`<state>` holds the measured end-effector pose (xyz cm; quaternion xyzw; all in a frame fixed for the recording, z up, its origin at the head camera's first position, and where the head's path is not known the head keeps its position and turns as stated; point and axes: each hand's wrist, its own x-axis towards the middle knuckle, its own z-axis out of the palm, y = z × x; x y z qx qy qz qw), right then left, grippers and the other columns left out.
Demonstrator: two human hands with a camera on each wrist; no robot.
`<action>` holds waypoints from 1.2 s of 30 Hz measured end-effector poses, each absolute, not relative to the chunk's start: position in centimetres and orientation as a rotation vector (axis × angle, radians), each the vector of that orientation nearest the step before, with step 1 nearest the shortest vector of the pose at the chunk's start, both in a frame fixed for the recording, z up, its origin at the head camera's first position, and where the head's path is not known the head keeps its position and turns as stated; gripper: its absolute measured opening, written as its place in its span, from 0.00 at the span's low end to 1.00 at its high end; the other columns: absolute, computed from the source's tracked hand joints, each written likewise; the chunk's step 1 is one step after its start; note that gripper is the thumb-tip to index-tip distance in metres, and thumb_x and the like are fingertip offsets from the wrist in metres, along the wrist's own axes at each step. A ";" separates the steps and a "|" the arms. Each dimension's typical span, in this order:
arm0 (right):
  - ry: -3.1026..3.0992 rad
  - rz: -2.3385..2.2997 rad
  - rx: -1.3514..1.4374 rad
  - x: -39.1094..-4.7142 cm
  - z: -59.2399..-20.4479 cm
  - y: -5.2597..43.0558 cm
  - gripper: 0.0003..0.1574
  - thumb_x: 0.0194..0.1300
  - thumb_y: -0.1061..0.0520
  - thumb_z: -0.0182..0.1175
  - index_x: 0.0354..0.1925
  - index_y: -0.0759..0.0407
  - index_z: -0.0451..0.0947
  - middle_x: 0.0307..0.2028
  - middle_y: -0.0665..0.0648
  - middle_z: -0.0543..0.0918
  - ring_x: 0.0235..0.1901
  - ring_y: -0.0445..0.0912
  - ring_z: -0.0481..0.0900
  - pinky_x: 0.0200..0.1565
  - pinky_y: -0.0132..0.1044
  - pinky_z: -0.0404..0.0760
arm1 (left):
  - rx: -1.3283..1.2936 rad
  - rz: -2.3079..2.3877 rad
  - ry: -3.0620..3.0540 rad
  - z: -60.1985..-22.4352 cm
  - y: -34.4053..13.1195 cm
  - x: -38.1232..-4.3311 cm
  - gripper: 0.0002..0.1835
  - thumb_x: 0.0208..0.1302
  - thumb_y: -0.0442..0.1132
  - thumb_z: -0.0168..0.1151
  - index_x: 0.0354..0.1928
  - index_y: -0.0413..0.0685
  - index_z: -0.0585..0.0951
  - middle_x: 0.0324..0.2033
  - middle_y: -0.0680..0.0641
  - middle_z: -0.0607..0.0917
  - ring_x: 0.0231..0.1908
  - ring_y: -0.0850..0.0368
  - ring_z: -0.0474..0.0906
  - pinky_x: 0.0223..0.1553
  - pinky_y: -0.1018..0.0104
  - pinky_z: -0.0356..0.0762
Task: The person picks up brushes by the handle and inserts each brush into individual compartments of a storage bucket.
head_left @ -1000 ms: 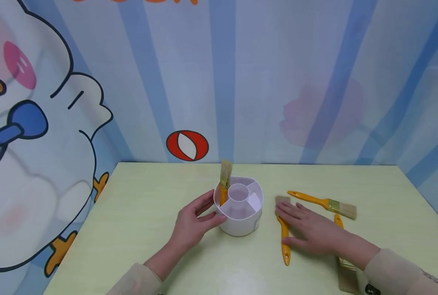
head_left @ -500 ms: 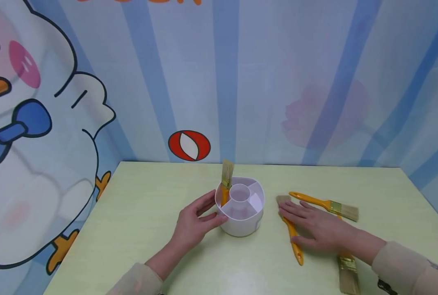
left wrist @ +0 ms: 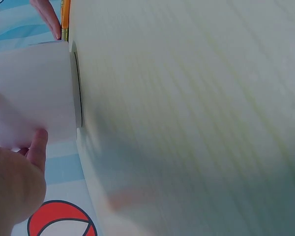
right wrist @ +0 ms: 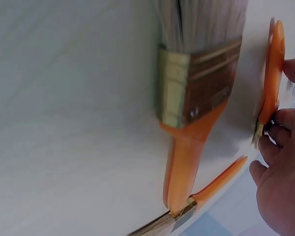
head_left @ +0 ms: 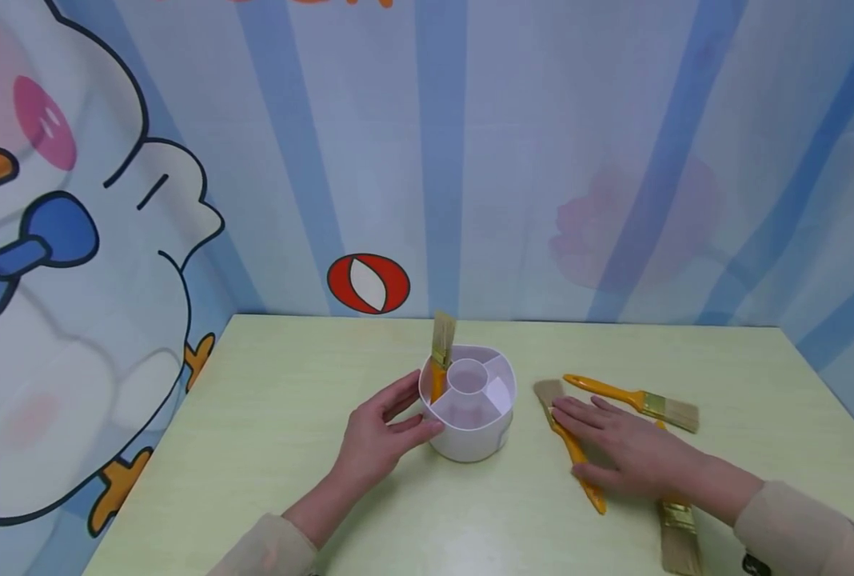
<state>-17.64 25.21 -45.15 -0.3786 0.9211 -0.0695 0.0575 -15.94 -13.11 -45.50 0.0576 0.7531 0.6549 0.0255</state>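
Note:
My left hand (head_left: 384, 440) holds the left side of a white divided round holder (head_left: 470, 442), thumb in front and fingers behind. One paintbrush (head_left: 440, 356) stands in its left compartment, bristles up. To the right, my right hand (head_left: 624, 450) touches another paintbrush (head_left: 569, 444) lying on the table, its bristles pointing away from me. The fingertips are at the metal band and the thumb is against the orange handle (right wrist: 274, 69). In the left wrist view, the holder's smooth side (left wrist: 34, 93) shows beside my fingers.
A third paintbrush (head_left: 636, 398) lies behind my right hand, bristles to the right. A wider paintbrush (head_left: 679, 532) lies partly beneath my right forearm, bristles toward me. The pale table (head_left: 290, 384) ends at a striped cartoon backdrop (head_left: 506, 160).
The brush at my right hand has turned, its handle end swinging right. My right hand has shifted slightly right, uncovering more bristles. My left hand and the holder stay in place.

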 end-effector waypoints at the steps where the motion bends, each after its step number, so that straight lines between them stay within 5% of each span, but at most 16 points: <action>1: 2.787 -0.199 -1.148 -17.7 -45.1 25.3 0.48 0.78 0.31 0.58 0.82 0.56 0.64 0.82 0.57 0.64 0.78 0.61 0.65 0.76 0.64 0.66 | 0.181 2.027 2.327 -45.5 -13.1 -15.9 0.41 0.61 0.38 0.82 0.77 0.55 0.76 0.73 0.48 0.78 0.72 0.44 0.75 0.58 0.58 0.86; 12: 2.778 -0.317 -0.980 -17.8 -44.9 25.8 0.51 0.76 0.30 0.60 0.83 0.53 0.61 0.82 0.58 0.63 0.78 0.63 0.64 0.73 0.64 0.71 | 0.203 1.996 2.356 -45.5 -12.9 -15.9 0.41 0.62 0.40 0.81 0.77 0.55 0.75 0.74 0.48 0.77 0.72 0.44 0.75 0.58 0.58 0.86; 19: 2.851 -0.446 -0.840 -16.6 -44.9 26.1 0.50 0.75 0.28 0.60 0.79 0.57 0.69 0.76 0.64 0.72 0.74 0.64 0.71 0.68 0.65 0.76 | 0.183 1.979 2.372 -45.2 -13.2 -15.8 0.41 0.62 0.41 0.81 0.77 0.58 0.75 0.74 0.50 0.77 0.73 0.46 0.75 0.59 0.58 0.86; 36: 2.838 -0.314 -1.010 -16.4 -45.4 26.2 0.41 0.78 0.42 0.64 0.80 0.53 0.67 0.79 0.58 0.68 0.74 0.67 0.70 0.69 0.66 0.75 | 0.176 1.955 2.379 -45.5 -13.0 -15.9 0.41 0.64 0.43 0.80 0.78 0.59 0.74 0.74 0.49 0.77 0.72 0.43 0.75 0.59 0.56 0.86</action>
